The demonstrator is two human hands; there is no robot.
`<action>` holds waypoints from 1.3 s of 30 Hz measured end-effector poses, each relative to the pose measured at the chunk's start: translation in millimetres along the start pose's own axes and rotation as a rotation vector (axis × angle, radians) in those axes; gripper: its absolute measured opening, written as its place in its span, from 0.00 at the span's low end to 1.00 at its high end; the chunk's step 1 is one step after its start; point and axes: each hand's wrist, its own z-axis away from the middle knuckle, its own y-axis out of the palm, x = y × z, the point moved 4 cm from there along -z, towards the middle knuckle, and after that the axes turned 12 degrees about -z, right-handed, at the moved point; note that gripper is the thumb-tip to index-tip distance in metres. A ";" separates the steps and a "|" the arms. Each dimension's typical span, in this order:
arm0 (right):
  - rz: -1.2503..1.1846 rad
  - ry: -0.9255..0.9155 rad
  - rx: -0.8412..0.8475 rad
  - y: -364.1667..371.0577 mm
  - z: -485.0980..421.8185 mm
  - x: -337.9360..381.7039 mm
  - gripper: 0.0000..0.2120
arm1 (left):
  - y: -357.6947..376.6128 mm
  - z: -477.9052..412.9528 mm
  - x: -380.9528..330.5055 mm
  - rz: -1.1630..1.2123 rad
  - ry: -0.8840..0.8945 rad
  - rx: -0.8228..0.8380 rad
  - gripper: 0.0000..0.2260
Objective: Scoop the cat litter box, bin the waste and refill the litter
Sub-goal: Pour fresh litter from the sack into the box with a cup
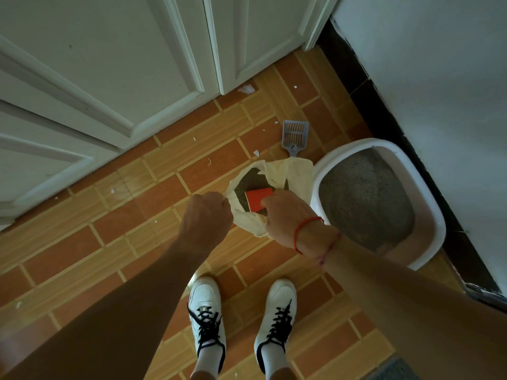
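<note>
The bag [296, 174] is a thin, pale, soft film sack held above the floor [109, 242], just beside the left side of the litter box [354, 146]. The left hand [204, 218] is closed into a fist, pinching the near-left part of the bag mouth. The right hand [285, 215] grips the near-right part. Its fingers curl into the film, but their tips are hidden behind the back of the hand. Between the two hands the mouth is spread open, showing dark granules [249, 179] and a flat red item [259, 198] lying on them. Whether these granules are waste or fresh supply cannot be told. The litter box stands at the floor's right edge, against the wall [439, 78], and holds grey litter [365, 198]. The scoop [295, 133] lies on the floor beyond the bag, toward the doors [109, 64], with its handle pointing at the bag. Handling judgement: the film has no stiffness and will collapse when released. The granular load probably makes the bottom heavy and saggy, and the thin wall may tear under a point load. Take hold at bunched sections of the mouth on opposite sides, and support the base with one palm before tipping. The scoop looks rigid and light; take it by the handle.
</note>
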 end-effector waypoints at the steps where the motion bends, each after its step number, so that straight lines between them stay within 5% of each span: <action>1: -0.026 0.059 0.051 1.7 -7.8 -0.5 0.07 | 0.9 0.1 0.1 0.005 0.011 -0.012 0.13; 6: -0.008 0.307 0.244 19.8 -53.3 -19.3 0.17 | 4.4 2.8 0.6 0.158 0.113 -0.118 0.18; 11: -0.106 0.430 0.139 62.3 -110.3 -47.4 0.17 | 5.4 0.4 8.5 0.258 0.200 -0.193 0.20; 18: -0.085 0.428 0.069 109.1 -147.1 -73.4 0.21 | 18.9 1.5 7.2 0.297 0.329 -0.211 0.23; 22: -0.027 0.433 0.027 122.0 -155.9 -79.1 0.21 | 26.6 0.5 12.1 0.323 0.319 -0.174 0.16; 32: -0.264 0.469 0.079 130.4 -165.7 -88.0 0.24 | 32.8 4.3 10.9 0.336 0.344 -0.127 0.14; 39: 0.107 0.362 -0.166 106.6 -163.0 -89.1 0.31 | 26.6 -2.3 6.1 0.329 0.324 -0.139 0.13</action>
